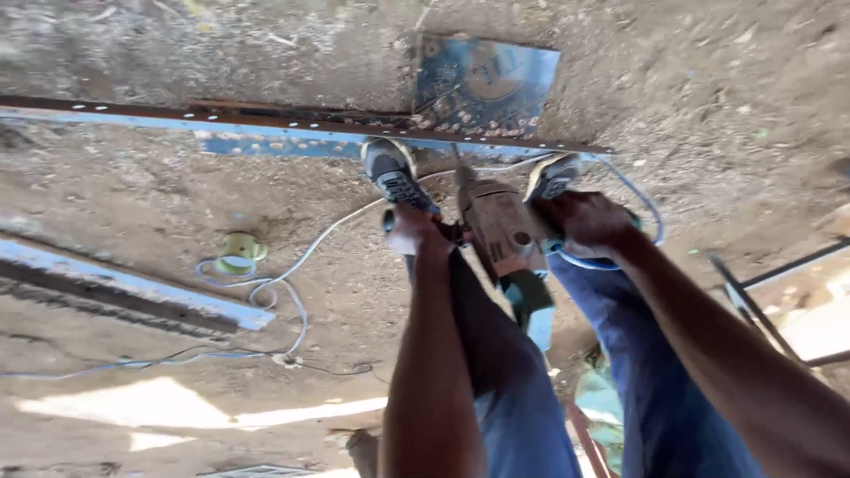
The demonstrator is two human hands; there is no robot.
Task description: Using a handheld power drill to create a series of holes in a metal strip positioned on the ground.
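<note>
1. Down on the dirt ground, a person pins a long metal bar under both shoes
2. Left hand wraps the side handle, right hand grips the power tool; fingers curled tight
3. White cable trails near the feet; it might snag or trip
4. Tool looks dusty, worn, orange-brown

A dusty orange-brown power drill stands nose-down between the shoes, its bit end at twelve o'clock touching the long rusty blue-edged steel bar lying across the dirt.
</note>
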